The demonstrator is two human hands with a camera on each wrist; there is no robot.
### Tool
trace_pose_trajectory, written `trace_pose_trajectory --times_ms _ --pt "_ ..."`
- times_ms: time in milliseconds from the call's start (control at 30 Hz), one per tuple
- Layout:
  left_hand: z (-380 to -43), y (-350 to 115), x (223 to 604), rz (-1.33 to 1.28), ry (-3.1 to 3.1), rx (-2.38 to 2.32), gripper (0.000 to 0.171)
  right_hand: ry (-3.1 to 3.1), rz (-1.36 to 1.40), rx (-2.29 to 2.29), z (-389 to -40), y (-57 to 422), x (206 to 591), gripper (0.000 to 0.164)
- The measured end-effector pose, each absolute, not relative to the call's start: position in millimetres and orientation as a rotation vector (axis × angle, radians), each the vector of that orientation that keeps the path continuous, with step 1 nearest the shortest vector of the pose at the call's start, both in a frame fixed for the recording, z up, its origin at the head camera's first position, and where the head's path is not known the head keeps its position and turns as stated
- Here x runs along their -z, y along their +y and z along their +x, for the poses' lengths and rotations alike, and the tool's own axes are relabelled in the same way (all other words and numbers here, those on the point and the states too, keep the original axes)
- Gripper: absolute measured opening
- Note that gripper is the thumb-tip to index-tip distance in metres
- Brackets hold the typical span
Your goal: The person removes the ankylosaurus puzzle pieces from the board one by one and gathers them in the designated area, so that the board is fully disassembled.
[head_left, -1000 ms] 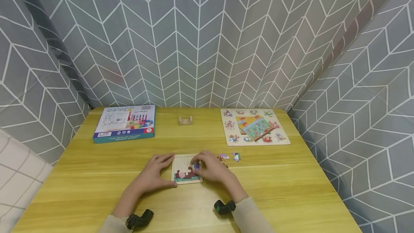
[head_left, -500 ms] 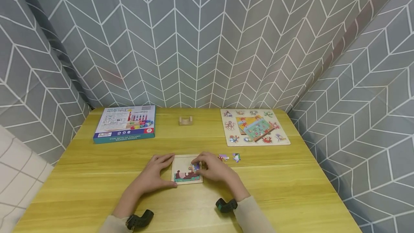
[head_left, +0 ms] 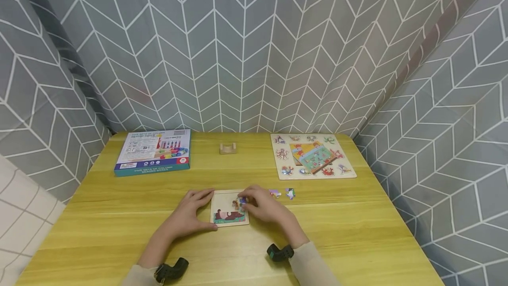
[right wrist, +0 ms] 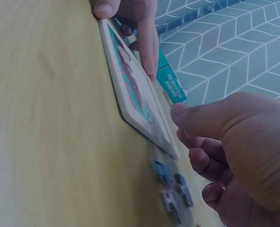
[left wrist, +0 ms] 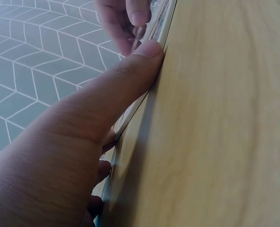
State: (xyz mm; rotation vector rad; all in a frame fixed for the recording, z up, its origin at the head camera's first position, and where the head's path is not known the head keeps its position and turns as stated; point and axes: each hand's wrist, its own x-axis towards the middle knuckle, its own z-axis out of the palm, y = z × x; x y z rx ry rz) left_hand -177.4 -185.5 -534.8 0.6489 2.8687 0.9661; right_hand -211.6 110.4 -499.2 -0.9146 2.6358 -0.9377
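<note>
A small square wooden jigsaw board [head_left: 219, 198] lies on the table, its lower part filled with a brown and teal picture. My left hand [head_left: 186, 215] holds it at the left, thumb at the near edge and fingers at the far corner. Over the board's right side, my right hand [head_left: 265, 206] pinches a colourful jigsaw piece [head_left: 239, 203] between thumb and fingers. In the right wrist view the thumb [right wrist: 201, 116] hides that piece. Loose jigsaw pieces [head_left: 290, 193] lie just beyond the right hand; several show in the right wrist view.
At the back left lies a teal-edged toy box [head_left: 152, 151]. A small wooden block with a curved notch [head_left: 228, 148] sits at the back middle. At the back right, a sea-animal board [head_left: 282, 165] carries two picture cards [head_left: 317, 158]. A patterned curtain [head_left: 238, 56] surrounds the table.
My right hand has shifted slightly right, and the piece it pinches has come up and tilted away from the filled lower rows. The left hand and board stay put.
</note>
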Motion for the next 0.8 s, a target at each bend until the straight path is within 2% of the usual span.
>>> trace_pose_trajectory --times_ms 233,500,800 --pt "-176.9 -185.2 533.1 0.645 2.868 -0.966 0.111 2.717 -0.883 0.988 -206.2 137.0 492.0 0.028" --pt "-175.7 -184.6 529.7 0.629 2.858 -0.975 0.11 2.781 -0.729 1.067 -196.8 201.4 493.0 0.025" --pt "-175.7 -183.9 531.0 0.629 2.863 -0.968 0.111 2.886 -0.551 1.15 -186.8 254.5 508.5 0.032"
